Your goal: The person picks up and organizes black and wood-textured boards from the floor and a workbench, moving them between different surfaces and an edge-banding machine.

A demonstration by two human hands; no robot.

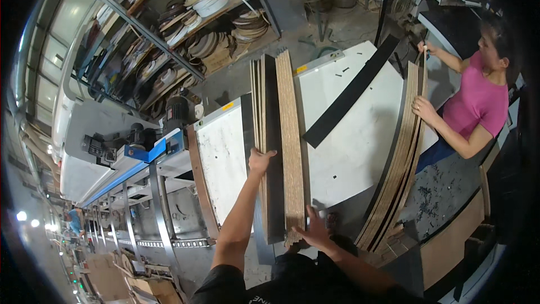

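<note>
A stack of long particle-board strips (281, 135) stands on edge on a white worktable (354, 146), one dark-faced strip among the pale ones. My left hand (260, 161) rests on the left side of the stack, fingers hooked over its top edge. At the near end of the stack, my right hand (315, 229) presses against the boards with fingers spread. Neither hand lifts a board clear of the stack.
A black strip (351, 93) lies diagonally on the table. A person in a pink shirt (478, 104) at the right holds a second stack of boards (402, 152). A machine with a motor and blue rail (152, 146) stands left; shelves with coiled edge banding (197, 28) behind.
</note>
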